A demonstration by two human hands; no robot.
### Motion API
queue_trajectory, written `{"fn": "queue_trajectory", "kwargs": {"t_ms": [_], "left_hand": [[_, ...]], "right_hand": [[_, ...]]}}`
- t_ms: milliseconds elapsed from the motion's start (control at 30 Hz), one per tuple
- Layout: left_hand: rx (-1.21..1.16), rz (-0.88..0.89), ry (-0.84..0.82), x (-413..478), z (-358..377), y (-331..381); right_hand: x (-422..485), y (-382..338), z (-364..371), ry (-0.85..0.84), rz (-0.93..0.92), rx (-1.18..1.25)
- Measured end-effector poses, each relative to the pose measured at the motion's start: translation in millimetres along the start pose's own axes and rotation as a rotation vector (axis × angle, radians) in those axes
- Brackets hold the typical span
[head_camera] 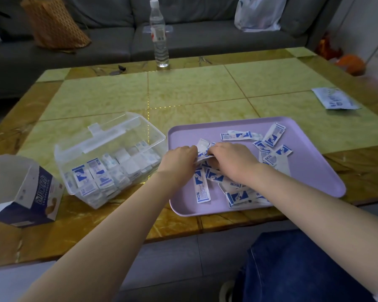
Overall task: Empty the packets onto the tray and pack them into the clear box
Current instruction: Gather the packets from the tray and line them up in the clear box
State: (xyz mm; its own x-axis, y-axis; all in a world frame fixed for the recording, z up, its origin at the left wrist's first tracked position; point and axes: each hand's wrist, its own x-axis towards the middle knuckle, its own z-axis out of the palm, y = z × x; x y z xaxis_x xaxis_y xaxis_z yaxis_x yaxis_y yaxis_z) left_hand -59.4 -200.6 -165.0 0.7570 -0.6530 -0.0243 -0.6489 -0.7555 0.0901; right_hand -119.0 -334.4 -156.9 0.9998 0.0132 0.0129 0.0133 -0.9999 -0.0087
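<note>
A lilac tray point(310, 171) lies at the table's near right, with several white-and-blue packets point(273, 136) scattered over it. My left hand point(179, 159) and my right hand point(231, 162) meet over the tray's left part, and together they grip a small bunch of packets point(202, 152). A clear box point(109, 162) stands left of the tray, its lid tipped open. Rows of packets point(96, 177) stand inside it.
An opened white-and-navy carton point(24, 190) lies on its side at the near left. A flat foil pouch point(334, 99) rests at the far right of the table. A water bottle point(159, 35) stands at the far edge, before a grey sofa point(109, 40). My knee in jeans point(303, 269) is below.
</note>
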Motion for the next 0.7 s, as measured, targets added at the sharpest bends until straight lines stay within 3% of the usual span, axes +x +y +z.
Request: {"fn": "queue_trajectory", "kwargs": {"t_ms": [367,700], "left_hand": [[-0.106,-0.011,-0.017,-11,-1,-7],[-0.197,-0.123,-0.076,-6,4,-1]], "right_hand": [[-7,18,-14,0.028,0.13,0.211],[-7,23,-27,0.084,0.232,0.175]]}}
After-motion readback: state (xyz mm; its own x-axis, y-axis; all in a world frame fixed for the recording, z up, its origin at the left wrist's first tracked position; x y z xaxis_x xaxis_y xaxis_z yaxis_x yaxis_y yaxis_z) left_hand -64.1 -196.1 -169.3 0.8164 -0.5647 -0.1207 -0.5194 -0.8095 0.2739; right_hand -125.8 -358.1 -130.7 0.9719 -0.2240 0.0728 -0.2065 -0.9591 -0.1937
